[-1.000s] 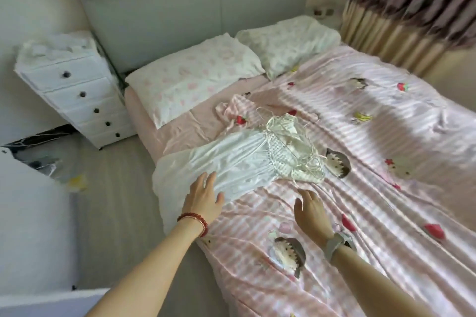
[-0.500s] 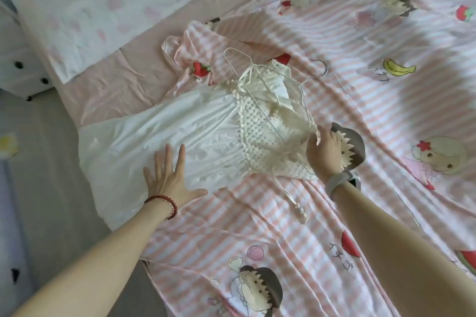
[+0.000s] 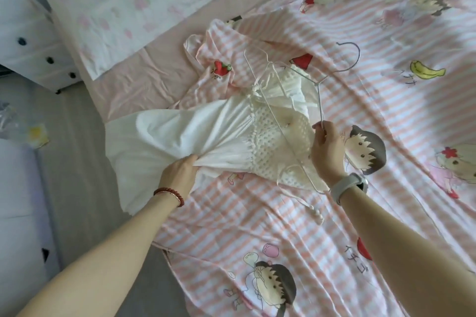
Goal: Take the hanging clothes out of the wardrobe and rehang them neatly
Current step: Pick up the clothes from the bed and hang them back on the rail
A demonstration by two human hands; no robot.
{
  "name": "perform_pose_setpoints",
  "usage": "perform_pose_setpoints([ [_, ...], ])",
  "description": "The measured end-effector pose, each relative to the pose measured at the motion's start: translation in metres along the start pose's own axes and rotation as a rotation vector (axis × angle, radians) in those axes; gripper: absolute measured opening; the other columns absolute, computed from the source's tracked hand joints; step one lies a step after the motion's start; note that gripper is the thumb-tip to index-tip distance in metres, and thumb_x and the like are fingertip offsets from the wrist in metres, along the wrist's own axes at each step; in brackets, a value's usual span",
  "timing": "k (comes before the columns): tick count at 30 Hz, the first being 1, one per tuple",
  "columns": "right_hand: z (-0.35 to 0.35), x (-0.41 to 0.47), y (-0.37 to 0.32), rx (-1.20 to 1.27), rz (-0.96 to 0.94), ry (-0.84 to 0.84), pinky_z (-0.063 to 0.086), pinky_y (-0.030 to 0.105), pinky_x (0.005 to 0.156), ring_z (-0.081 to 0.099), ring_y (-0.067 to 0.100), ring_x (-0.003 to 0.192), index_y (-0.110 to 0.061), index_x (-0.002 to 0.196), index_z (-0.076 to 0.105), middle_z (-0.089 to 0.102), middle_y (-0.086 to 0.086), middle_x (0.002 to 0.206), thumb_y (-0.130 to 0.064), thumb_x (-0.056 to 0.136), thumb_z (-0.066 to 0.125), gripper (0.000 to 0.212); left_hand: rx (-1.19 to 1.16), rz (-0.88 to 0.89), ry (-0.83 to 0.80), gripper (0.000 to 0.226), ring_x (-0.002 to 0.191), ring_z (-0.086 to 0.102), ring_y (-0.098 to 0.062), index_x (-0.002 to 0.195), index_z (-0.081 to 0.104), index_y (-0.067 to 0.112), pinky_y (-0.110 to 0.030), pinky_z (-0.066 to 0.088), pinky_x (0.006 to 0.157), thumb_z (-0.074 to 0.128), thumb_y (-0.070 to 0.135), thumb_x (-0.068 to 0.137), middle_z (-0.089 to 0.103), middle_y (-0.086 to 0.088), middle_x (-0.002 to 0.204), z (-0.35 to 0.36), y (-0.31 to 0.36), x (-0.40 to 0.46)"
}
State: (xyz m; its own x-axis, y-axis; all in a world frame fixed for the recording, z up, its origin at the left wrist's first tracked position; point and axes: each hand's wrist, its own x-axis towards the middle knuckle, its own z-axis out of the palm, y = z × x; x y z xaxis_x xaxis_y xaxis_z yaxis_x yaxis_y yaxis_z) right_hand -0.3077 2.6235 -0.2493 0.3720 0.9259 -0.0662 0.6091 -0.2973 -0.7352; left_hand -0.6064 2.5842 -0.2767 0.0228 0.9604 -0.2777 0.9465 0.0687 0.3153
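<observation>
Your white dress [image 3: 185, 134], smooth skirt and knitted bodice, lies across the pink striped bed [image 3: 386, 116]. Your left hand [image 3: 179, 175] bunches its skirt in a closed grip; your right hand [image 3: 325, 149] pinches the wire hanger [image 3: 319, 95].

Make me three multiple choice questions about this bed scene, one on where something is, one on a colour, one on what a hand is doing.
1. Where does the white dress lie?
A. on the floor
B. on the striped duvet
C. on the white drawers

2. What colour is the bead bracelet on the left wrist?
A. red
B. blue
C. green

3. What is the right hand doing?
A. resting flat
B. pinching the wire hanger
C. lifting a pillow

Answers: 1 B, the dress is spread over the duvet. 2 A, the beads are dark red. 3 B, its fingers close on the wire.
</observation>
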Motion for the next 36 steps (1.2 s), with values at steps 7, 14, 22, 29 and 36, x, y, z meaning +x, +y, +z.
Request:
perform_pose_setpoints([
  [7, -0.006, -0.080, -0.046, 0.046, -0.185, -0.032, 0.043, 0.041, 0.059, 0.058, 0.037, 0.064, 0.001, 0.093, 0.059, 0.057, 0.011, 0.086, -0.010, 0.095, 0.043, 0.019, -0.191, -0.039, -0.125, 0.024, 0.072, 0.056, -0.026, 0.116, 0.042, 0.018, -0.032, 0.042, 0.065, 0.047, 0.026, 0.094, 0.061, -0.003, 0.090, -0.068, -0.052, -0.086],
  [14, 0.003, -0.164, -0.112, -0.066, -0.474, -0.200, 0.048, 0.036, 0.052, 0.065, 0.033, 0.068, -0.002, 0.097, 0.063, 0.068, 0.011, 0.081, -0.006, 0.092, 0.050, 0.015, -0.261, -0.156, 0.193, 0.021, 0.065, 0.057, -0.026, 0.090, 0.062, 0.022, -0.014, 0.034, 0.050, 0.060, 0.042, 0.085, 0.059, 0.005, 0.065, -0.130, -0.078, -0.192],
  [22, 0.019, -0.273, -0.178, -0.208, -0.864, -0.252, 0.046, 0.039, 0.060, 0.061, 0.029, 0.067, -0.006, 0.085, 0.069, 0.070, 0.005, 0.074, -0.019, 0.088, 0.045, 0.027, -0.607, -0.331, 0.415, 0.043, 0.070, 0.058, -0.012, 0.071, 0.065, 0.016, -0.026, 0.044, 0.067, 0.051, 0.057, 0.068, 0.066, 0.002, 0.069, -0.161, -0.120, -0.341],
  [29, 0.013, -0.374, -0.176, -0.038, -0.975, -0.511, 0.042, 0.021, 0.051, 0.057, 0.024, 0.050, -0.003, 0.084, 0.064, 0.064, 0.007, 0.065, -0.019, 0.089, 0.043, 0.027, -0.739, -0.455, 0.614, 0.041, 0.057, 0.052, -0.009, 0.060, 0.058, 0.018, -0.024, 0.038, 0.057, 0.049, 0.058, 0.066, 0.058, -0.003, 0.057, -0.150, -0.152, -0.493],
  [36, -0.012, -0.457, -0.155, -0.181, -0.958, -0.673, 0.030, 0.024, 0.042, 0.045, 0.021, 0.045, -0.003, 0.073, 0.055, 0.053, 0.005, 0.055, -0.004, 0.088, 0.054, 0.015, -0.835, -0.504, 0.590, 0.030, 0.050, 0.042, -0.002, 0.053, 0.052, 0.023, -0.016, 0.031, 0.052, 0.058, 0.047, 0.070, 0.051, 0.010, 0.048, -0.109, -0.157, -0.599],
])
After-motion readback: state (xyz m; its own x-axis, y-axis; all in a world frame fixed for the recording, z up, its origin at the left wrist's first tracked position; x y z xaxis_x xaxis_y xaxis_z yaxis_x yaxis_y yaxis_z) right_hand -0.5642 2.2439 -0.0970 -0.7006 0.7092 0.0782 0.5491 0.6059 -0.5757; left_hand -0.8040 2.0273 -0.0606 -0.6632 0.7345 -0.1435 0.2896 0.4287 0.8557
